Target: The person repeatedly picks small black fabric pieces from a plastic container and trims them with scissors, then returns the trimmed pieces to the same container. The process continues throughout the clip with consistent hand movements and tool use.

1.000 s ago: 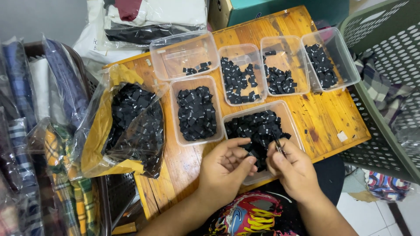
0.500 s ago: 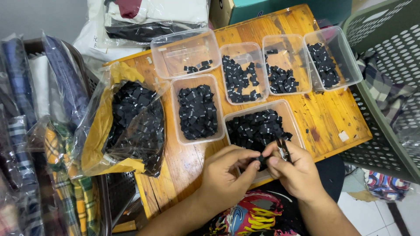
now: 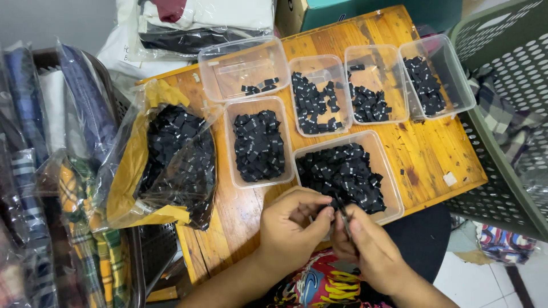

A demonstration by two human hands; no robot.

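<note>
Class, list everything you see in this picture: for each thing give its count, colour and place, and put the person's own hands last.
Wooden table: one, orange-brown, centre.
Plastic tubs: six, clear, in two rows on the table, each holding small black labels.
Small black labels: many, in the tubs.
Plastic bag: one, clear over yellow, full of black labels, table's left edge.
Basket: one, grey-green, right.
Bagged checked cloth: several, blue and yellow, left.
Left hand: pinching a black label.
Right hand: pinching the same label.

Wooden bench (image 3: 434, 148) seen; clear bag (image 3: 171, 165) of black labels at left, green perforated basket (image 3: 502, 85) at right, what may be folded garments (image 3: 194, 17) stacked behind.
</note>
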